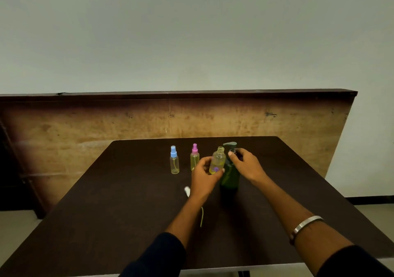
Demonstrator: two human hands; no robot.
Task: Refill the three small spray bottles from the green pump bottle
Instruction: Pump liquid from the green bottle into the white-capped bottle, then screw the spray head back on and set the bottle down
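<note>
Midway through the job, the left hand [205, 171] curls its fingers and thumb round a small clear plastic spray bottle with its top off [218, 160], holding it tilted slightly with the open neck up beside the spout of the dark green plastic pump bottle [230, 171]. The right hand [245, 162] rests on that pump's head, fingers bent over the top as if ready to press; whether it is bearing down cannot be told. The green bottle stands upright on the dark brown table [119, 208], just right of the held bottle and touching or nearly touching it.

A shallow layer of yellowish liquid sits in the bottom of the held bottle, so its filling looks barely begun. Its removed white sprayer cap with the thin yellow-green dip tube [187, 191] lies on the table near the left wrist, partly hidden by the forearm.

Farther left, two more small clear bottles stand upright and capped: one with a pink sprayer [194, 157], showing yellow liquid well up its body, just beyond the left hand, and one with a blue sprayer [174, 160], well apart, which looks nearly empty. By that reading, one is likely done, one is under way and one is left.

A silver bangle [306, 225] circles the right forearm.
</note>
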